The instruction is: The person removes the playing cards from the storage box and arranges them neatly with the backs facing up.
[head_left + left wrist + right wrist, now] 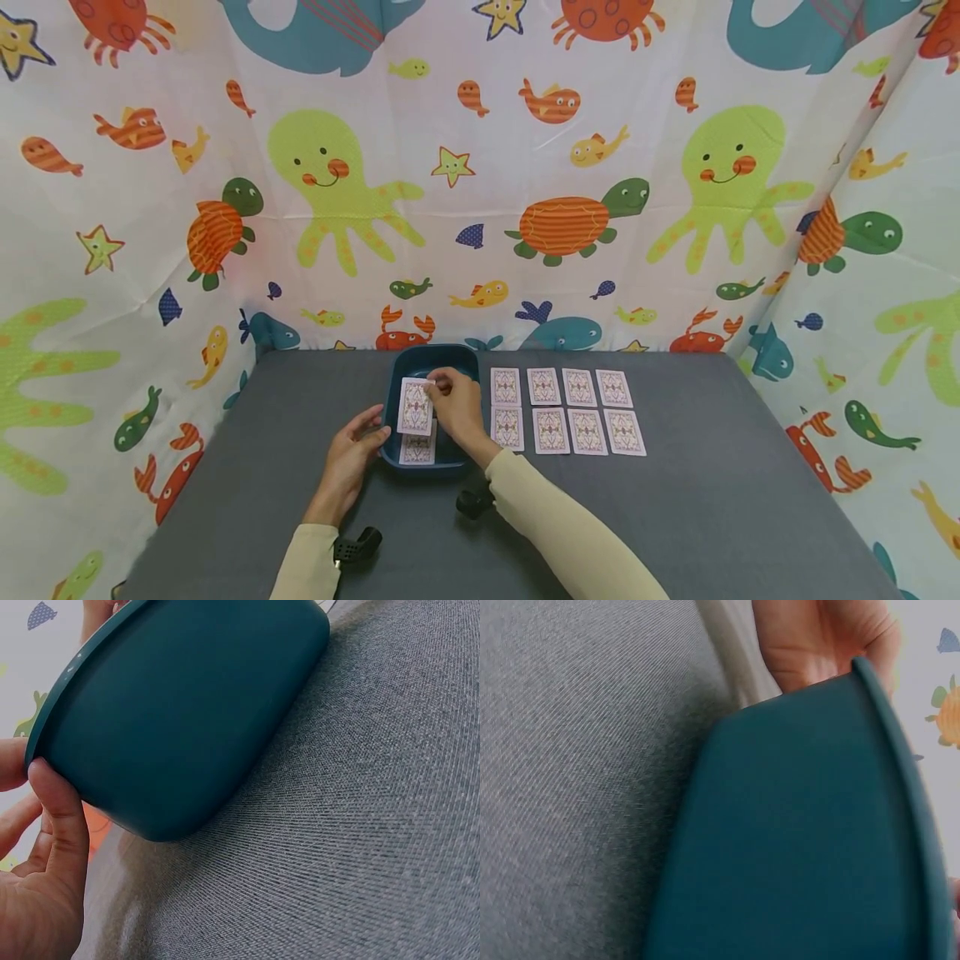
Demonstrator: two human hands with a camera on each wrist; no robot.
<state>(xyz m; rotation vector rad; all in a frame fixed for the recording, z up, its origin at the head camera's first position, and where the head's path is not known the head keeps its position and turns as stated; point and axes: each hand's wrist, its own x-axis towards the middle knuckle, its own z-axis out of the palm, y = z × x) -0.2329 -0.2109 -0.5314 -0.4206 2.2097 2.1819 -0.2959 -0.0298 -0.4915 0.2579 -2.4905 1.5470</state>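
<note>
A dark teal plastic bin (431, 472) stands on the grey table, and its outer wall (180, 712) fills much of both wrist views. My left hand (347, 458) pinches the rim at the bin's left side, thumb (58, 799) outside against the wall. Over the bin, my right hand (459, 410) pinches a patterned playing card (414, 407) by its upper right corner, back side up. Another playing card (417, 450) with the same back lies inside the bin, partly covered by the held one.
To the right of the bin, several face-down cards (551, 431) lie in two rows on the grey table (720, 517). Behind them hangs a curtain (480, 250) printed with sea animals, which also runs along both sides.
</note>
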